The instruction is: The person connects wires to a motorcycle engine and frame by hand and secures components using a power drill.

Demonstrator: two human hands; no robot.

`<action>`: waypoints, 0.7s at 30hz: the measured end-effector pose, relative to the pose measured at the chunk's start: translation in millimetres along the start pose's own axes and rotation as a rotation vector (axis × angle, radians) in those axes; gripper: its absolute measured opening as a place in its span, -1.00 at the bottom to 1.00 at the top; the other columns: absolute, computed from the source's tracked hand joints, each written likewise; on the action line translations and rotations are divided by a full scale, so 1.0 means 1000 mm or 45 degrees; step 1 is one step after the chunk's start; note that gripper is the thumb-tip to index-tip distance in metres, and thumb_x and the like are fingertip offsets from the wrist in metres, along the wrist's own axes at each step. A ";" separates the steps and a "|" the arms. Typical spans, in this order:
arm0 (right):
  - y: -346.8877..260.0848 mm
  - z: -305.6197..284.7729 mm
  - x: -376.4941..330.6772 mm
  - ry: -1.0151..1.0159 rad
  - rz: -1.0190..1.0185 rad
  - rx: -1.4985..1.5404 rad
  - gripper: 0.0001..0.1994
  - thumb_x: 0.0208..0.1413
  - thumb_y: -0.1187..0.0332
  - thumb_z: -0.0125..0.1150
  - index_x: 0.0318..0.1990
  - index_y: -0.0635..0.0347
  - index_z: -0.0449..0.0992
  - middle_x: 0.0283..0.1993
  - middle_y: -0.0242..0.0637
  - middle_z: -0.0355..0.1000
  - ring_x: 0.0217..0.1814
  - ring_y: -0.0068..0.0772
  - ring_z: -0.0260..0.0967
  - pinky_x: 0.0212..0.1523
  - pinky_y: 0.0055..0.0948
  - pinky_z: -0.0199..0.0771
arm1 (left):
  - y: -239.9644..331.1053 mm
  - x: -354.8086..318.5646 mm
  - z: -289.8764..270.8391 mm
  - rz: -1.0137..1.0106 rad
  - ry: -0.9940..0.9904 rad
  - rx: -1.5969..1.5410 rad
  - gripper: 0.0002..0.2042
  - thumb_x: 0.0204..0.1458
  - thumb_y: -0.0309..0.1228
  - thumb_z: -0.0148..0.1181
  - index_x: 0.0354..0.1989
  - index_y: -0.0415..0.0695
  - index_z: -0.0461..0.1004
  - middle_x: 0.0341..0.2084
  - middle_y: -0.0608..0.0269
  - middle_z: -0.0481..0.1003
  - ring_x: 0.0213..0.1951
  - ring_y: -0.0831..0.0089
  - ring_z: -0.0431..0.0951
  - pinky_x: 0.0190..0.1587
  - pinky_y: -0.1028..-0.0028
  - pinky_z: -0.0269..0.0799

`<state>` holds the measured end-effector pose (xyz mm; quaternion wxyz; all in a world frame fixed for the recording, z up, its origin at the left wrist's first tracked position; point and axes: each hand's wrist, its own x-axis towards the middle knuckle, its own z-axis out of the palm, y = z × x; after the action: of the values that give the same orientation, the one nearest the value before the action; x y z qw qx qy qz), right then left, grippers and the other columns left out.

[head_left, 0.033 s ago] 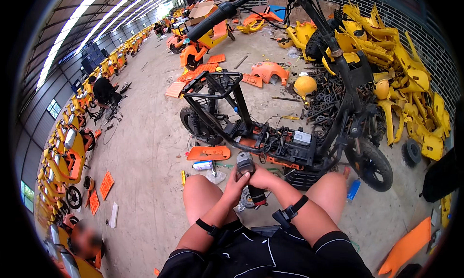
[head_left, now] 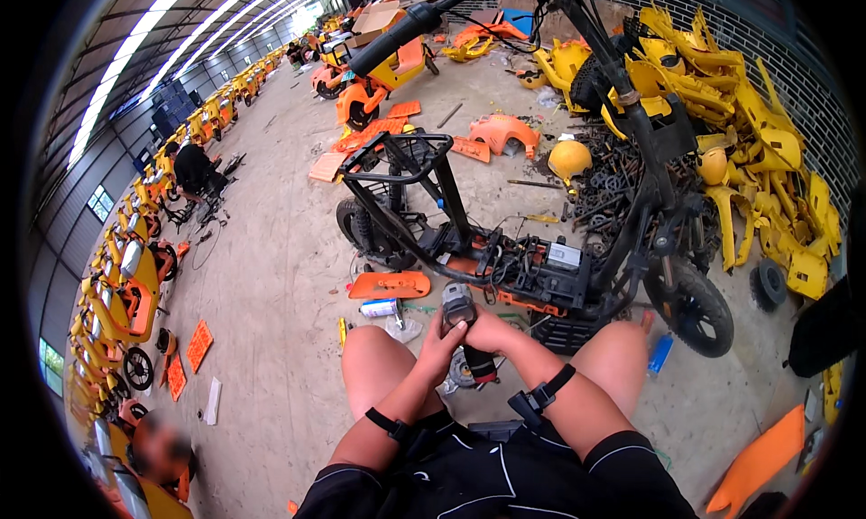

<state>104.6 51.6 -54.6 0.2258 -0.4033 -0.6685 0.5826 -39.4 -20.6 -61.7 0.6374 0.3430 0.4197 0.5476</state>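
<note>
Between my knees, both hands are closed on a cordless power tool (head_left: 458,304) with a grey head and a dark body with a red band at its lower end. My left hand (head_left: 438,346) wraps its near left side, thumb on top. My right hand (head_left: 492,331) grips it from the right, its fingers partly hidden. Just beyond stands a stripped black electric scooter (head_left: 456,199), its wiring and footboard parts bare. An orange panel (head_left: 390,285) and a spray can (head_left: 379,309) lie on the floor left of the tool. A round metal part (head_left: 461,372) shows partly beneath my hands.
Yellow body panels (head_left: 780,149) are heaped against the brick wall at right, beside dark metal parts (head_left: 609,190). A blue object (head_left: 660,355) lies by the front wheel (head_left: 690,307). Yellow scooters (head_left: 126,289) line the left side, where another person (head_left: 194,172) crouches. Orange panels (head_left: 199,344) lie about.
</note>
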 end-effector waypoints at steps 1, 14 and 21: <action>-0.004 -0.001 -0.002 -0.023 -0.026 0.018 -0.57 -0.01 0.25 0.38 0.03 0.21 0.59 -0.02 -0.02 0.61 0.03 -0.11 0.59 0.04 -0.22 0.54 | -0.002 0.000 -0.003 0.002 0.006 -0.002 -0.19 0.24 -0.39 0.25 0.53 -0.24 -0.13 0.33 0.02 0.29 0.35 0.27 0.30 0.40 0.26 0.15; -0.018 -0.005 -0.013 0.010 0.032 0.061 -0.59 0.05 0.24 0.33 0.06 0.18 0.60 -0.02 -0.07 0.62 0.02 -0.18 0.59 0.04 -0.24 0.54 | 0.006 -0.002 0.010 0.078 -0.019 0.063 -0.46 0.22 -0.40 0.25 0.33 -0.18 0.22 0.14 0.16 0.45 0.15 0.34 0.47 0.23 0.28 0.38; -0.026 -0.009 -0.019 -0.010 0.008 0.032 -0.60 0.07 0.23 0.32 0.06 0.17 0.59 0.01 -0.05 0.61 0.04 -0.13 0.58 0.06 -0.23 0.53 | 0.005 -0.001 0.012 0.116 -0.012 0.064 -0.49 0.22 -0.41 0.25 0.32 -0.18 0.25 0.12 0.18 0.46 0.13 0.35 0.49 0.21 0.30 0.40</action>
<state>115.1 41.9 -24.2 0.2263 -0.4003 -0.6606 0.5934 -30.5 -20.8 -52.3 0.6050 0.3802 0.4141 0.5638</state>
